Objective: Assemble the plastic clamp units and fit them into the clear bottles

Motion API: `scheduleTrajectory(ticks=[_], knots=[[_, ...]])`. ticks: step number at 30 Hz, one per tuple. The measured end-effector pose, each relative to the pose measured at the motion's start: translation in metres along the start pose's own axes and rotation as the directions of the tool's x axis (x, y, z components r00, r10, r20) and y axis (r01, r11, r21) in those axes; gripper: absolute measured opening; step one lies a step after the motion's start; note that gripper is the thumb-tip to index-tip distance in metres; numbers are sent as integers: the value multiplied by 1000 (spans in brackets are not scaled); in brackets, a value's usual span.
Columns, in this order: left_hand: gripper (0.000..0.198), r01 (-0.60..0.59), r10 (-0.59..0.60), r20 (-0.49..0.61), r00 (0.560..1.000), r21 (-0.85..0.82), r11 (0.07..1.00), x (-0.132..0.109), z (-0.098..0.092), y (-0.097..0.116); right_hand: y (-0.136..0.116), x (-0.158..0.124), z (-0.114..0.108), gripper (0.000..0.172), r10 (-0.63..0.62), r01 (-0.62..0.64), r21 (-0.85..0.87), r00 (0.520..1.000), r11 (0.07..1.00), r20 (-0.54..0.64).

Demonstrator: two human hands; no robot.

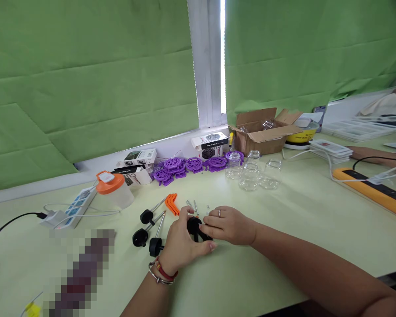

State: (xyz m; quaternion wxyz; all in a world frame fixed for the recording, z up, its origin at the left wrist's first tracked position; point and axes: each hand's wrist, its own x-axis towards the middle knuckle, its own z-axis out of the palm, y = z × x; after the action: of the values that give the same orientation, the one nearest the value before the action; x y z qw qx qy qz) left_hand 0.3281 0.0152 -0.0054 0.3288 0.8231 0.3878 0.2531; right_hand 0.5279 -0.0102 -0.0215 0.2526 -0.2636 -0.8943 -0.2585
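One black part, maybe a knob, half-hidden by left hand.

Assembly workshop: parts-strewn workbench

left hand curled, right hand fingertips pinched, both hands touching, forearms angled inward

Bare table is left open right of the right hand, bounded behind by glass jars and farther right by an orange power bar. Left of the left hand, passage is blocked by three black-knobbed rods. Behind both hands, screws and orange clips are scattered. The gap between them is filled by the gripped black part.
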Motion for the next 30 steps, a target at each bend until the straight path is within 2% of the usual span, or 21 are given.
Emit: scheduleTrajectory(ticks=[13,30], knots=[[75,30,-30,47,998,2,1000,0,0,3,2,0,-2,13,-43,43,-11,998,999,45],[74,-7,22,178,984,-85,996,0,-1,-3,-1,1,0,14,-111,110,-51,994,993,-9]])
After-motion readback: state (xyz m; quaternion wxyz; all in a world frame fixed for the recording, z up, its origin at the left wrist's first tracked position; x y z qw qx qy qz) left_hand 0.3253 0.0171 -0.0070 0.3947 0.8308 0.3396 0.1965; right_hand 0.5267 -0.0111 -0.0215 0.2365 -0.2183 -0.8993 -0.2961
